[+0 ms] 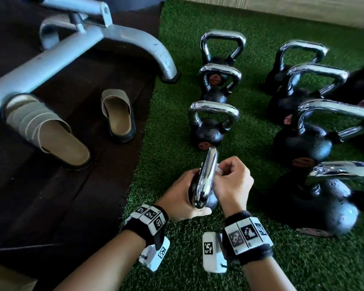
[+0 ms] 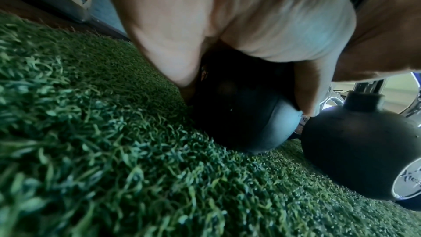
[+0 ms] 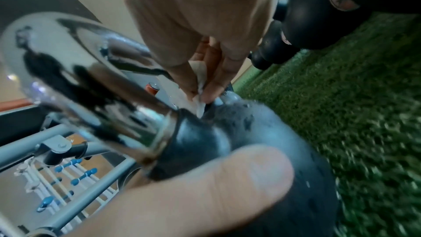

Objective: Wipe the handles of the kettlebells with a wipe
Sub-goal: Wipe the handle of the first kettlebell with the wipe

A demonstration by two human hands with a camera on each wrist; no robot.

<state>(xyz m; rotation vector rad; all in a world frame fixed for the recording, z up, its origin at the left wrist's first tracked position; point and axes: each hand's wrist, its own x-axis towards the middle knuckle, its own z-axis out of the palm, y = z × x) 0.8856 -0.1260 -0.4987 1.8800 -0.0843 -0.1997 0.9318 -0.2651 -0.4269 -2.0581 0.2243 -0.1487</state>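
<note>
The left hand cups the black body of the nearest kettlebell, fingers curled round its far side and thumb along the near side; the bell rests on the green turf, seen from the left wrist with the palm pressed over its top. Its chrome handle rises edge-on between the two hands; the right hand, just right of the handle, pinches a small white wipe between thumb and fingertips, the wipe touching the inner foot of the handle where chrome meets black. Beyond the hands, a row of three smaller kettlebells runs away in line; to the right of the right hand stands a second row of larger kettlebells, the closest one near the right wrist. Left of the left hand, on the dark floor mat, lie two slippers; farther off, a grey metal machine frame crosses the mat.
</note>
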